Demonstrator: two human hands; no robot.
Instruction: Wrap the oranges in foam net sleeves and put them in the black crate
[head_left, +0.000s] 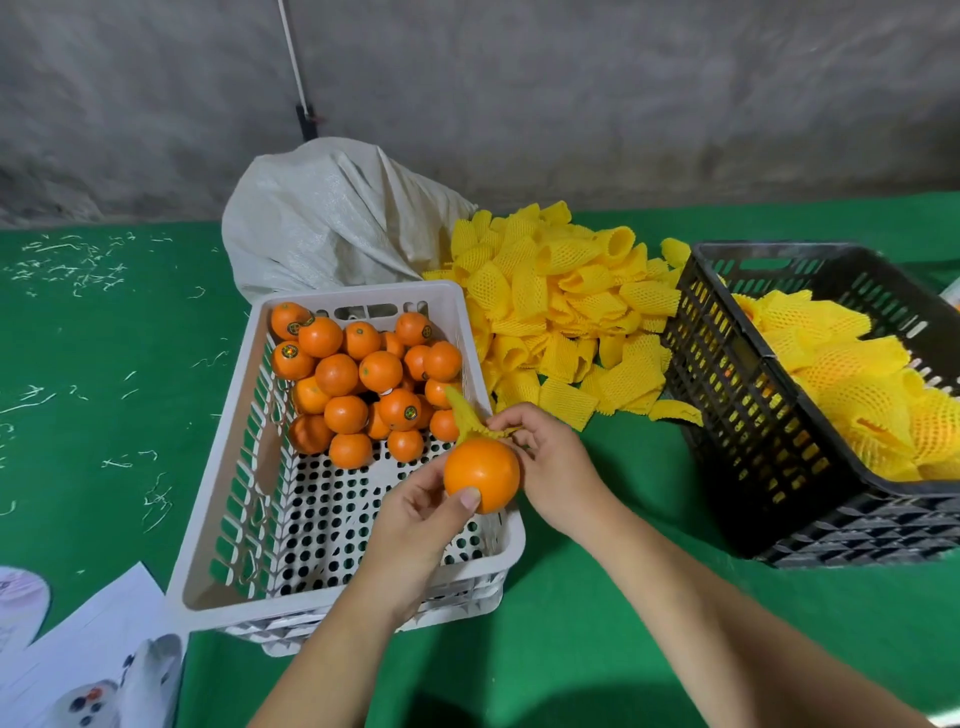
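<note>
My left hand (415, 525) grips a bare orange (482, 474) over the near right corner of the white crate (218, 519). My right hand (550, 467) pinches a yellow foam net sleeve (467, 413) against the top of that orange; the sleeve sticks up to the left, bunched. Several loose oranges (358, 374) fill the far half of the white crate. A heap of yellow sleeves (566, 312) lies on the green table behind. The black crate (748, 415) stands tilted at the right, holding several wrapped oranges (852, 384).
A grey woven sack (332, 218) slumps behind the white crate. White papers (88, 660) lie at the near left corner. Small pale scraps dot the green cloth (104, 364) at the left. A concrete wall rises behind the table.
</note>
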